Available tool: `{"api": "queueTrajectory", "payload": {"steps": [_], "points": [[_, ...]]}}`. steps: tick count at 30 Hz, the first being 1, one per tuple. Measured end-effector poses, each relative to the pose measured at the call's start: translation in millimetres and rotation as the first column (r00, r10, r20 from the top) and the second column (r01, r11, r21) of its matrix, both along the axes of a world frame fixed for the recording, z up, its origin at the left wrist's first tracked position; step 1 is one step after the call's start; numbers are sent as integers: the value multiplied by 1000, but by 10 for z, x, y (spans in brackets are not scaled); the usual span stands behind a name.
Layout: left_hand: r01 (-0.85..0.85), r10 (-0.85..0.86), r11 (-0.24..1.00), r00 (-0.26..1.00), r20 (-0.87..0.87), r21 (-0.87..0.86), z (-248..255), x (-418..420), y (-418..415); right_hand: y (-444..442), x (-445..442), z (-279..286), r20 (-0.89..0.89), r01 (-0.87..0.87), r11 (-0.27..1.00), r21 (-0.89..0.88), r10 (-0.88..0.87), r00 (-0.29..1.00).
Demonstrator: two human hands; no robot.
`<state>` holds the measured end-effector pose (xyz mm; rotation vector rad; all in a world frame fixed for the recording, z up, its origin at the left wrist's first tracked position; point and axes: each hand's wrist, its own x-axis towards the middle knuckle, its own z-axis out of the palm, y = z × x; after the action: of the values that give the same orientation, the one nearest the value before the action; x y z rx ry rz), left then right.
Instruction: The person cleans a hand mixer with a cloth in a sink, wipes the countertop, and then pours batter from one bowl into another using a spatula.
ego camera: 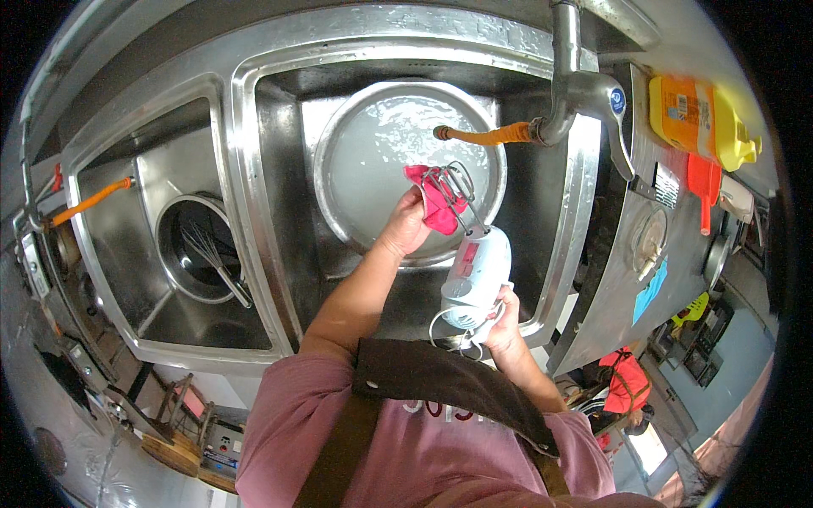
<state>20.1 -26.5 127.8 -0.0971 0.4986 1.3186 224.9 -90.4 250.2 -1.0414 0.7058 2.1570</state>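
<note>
My left hand (408, 222) holds a pink cloth (438, 202) against the wire beaters (458, 187) of a hand mixer. The pale blue electric hand mixer (477, 267) is in my right hand (505, 320), its beaters pointing away from me and its white cord (438, 324) bunched by that hand. Below the cloth and beaters, a large round metal basin (322, 190) of cloudy water stands in the sink. An orange hose (489, 134) on the tap ends above the basin.
In the left sink (114, 279), a whisk (213, 254) leans in a metal pot (166, 222). The tap (568, 95) hangs over the right sink's edge. A yellow jug (730, 127), a red scoop (703, 184) and a blue cloth (650, 292) lie on the right counter. Another person is at lower right.
</note>
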Motion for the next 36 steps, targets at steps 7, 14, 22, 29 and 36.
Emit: {"api": "queueTrajectory", "payload": {"steps": [7, 14, 22, 29, 36], "points": [[250, -218, 963, 941, -258, 98, 17, -96, 73, 28, -134, 134, 186, -116, 993, 11, 112, 976], [50, -49, 999, 996, 73, -6, 259, -49, 120, 22, -74, 123, 45, -36, 999, 27, 34, 998], [181, -212, 974, 940, 268, 136, 190, -161, 169, -78, -2, 72, -44, -66, 998, -12, 66, 997], [265, -289, 946, 950, 119, 187, 181, -275, 281, -87, -4, 82, -117, -64, 998, -14, 62, 991], [249, -261, 958, 963, 71, 139, 119, -245, 314, -47, -19, 82, -63, -65, 996, -60, 61, 996]]}}
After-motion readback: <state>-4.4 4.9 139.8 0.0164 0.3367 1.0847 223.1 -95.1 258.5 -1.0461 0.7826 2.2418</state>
